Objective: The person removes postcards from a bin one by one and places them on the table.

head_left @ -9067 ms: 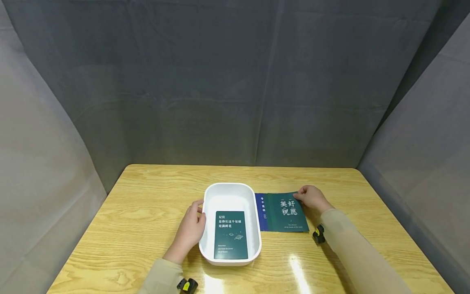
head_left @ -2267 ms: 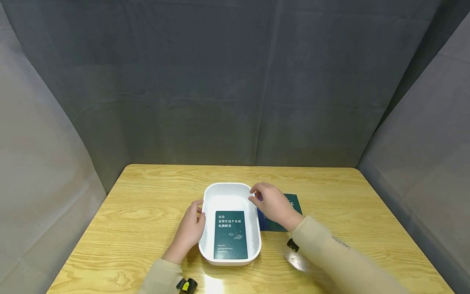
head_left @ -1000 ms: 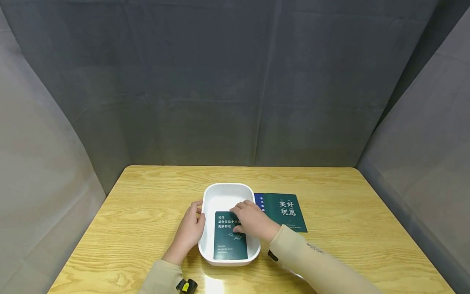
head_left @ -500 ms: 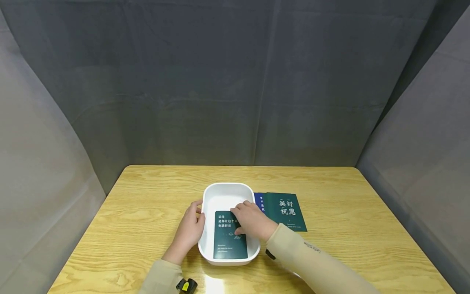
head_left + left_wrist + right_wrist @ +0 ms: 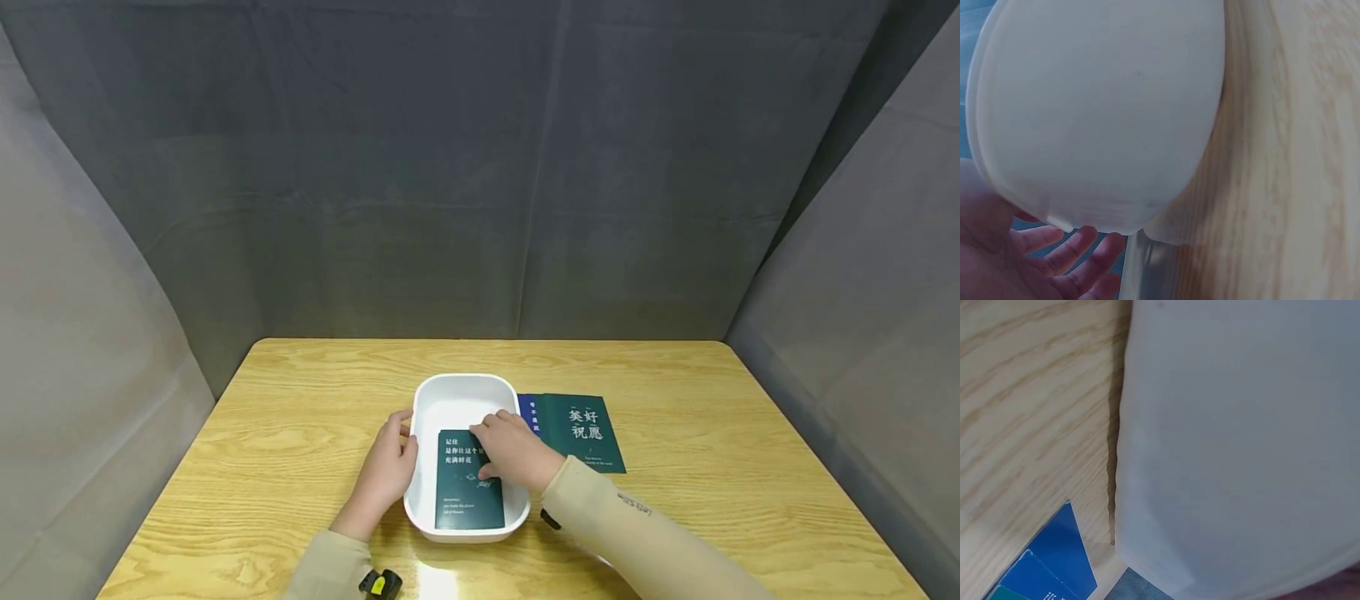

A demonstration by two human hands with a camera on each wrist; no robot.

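Still, the right hand (image 5: 517, 454) stays on the card (image 5: 468, 492) in the tub (image 5: 450, 392).

backdrop: grey cloth drapes (image 5: 480, 167) on three sides | furniture: glossy light wood-grain table (image 5: 712, 417) | light: overhead glare

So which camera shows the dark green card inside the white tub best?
The head view: the dark green card lies flat in the white plastic tub, its lettering visible. Both wrist views show only the tub's outer wall.
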